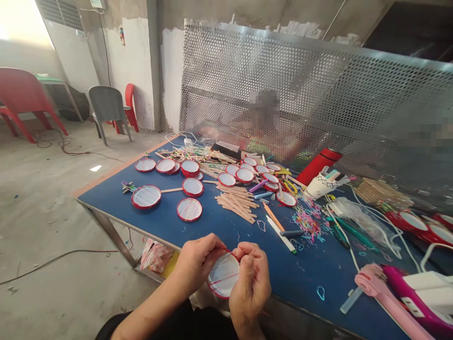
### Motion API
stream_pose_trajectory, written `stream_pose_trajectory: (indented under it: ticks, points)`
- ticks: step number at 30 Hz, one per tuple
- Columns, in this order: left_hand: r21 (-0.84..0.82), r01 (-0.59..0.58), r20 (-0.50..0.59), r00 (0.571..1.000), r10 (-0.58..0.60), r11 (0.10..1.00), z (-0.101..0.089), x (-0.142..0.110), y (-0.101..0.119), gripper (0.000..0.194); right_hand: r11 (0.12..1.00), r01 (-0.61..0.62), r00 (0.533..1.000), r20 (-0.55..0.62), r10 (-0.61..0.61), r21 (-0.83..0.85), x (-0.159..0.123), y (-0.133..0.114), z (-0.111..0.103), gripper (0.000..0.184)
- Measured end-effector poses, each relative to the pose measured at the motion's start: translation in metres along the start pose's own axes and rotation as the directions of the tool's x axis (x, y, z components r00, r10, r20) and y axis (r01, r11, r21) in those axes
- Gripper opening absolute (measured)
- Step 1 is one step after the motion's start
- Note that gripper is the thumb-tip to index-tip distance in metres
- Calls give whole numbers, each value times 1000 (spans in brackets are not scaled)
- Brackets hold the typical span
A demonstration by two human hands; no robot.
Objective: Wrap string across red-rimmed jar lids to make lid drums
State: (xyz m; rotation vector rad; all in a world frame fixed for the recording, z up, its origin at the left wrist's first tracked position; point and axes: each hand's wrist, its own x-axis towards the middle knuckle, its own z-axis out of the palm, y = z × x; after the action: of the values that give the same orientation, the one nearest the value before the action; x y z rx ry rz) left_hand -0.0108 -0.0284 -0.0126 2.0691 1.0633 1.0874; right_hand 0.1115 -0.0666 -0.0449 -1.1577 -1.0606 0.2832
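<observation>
From my remote view, the person's left hand (198,264) has its fingers curled and pinched together on a red thread (228,251) at the top of a red-rimmed disc (223,276), held just above the table edge. The right hand (250,288) grips the disc's other side, fingers folded closed, fingertips hidden from me. This disc shows a few crossing strands and has no stick on it. Across the blue table (106,198), other discs (189,209) lie strung, and one disc (146,196) has a stick (171,190) fixed on. Many discs have none yet, and loose sticks (235,203) lie piled beside them.
</observation>
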Motion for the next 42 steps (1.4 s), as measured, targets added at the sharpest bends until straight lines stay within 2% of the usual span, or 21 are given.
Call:
stream_pose_trajectory:
  ticks: [4,9,14,30,34,38,40,42]
  points:
    - [-23,13,-1,1000,-13,1000,0,0,0,19,999,20,999,-40,-19,27,-1,0,1,18]
    - [-33,17,18,1000,-16,999,-1,2,0,19,996,81,995,55,-84,42,1,-2,1,21]
    - [-13,10,21,1000,-10,1000,-2,2,1,21,999,38,995,89,-38,2,1,1,-1,25]
    - [-25,28,8,1000,-28,999,-1,0,0,20,997,66,997,32,-67,43,-2,4,0,18]
    - [-59,68,25,998,-66,996,-3,3,2,17,999,4,998,56,-6,45,1,7,-3,29]
    - [-111,121,-11,992,-123,986,-2,3,2,14,994,-103,992,81,99,43,14,0,-15,43]
    - [-130,148,-42,987,-155,980,0,3,2,12,984,-180,972,155,178,-1,20,-10,-23,42]
    - [-142,170,-67,981,-181,975,2,2,3,11,952,-306,921,250,299,-9,23,-20,-30,42]
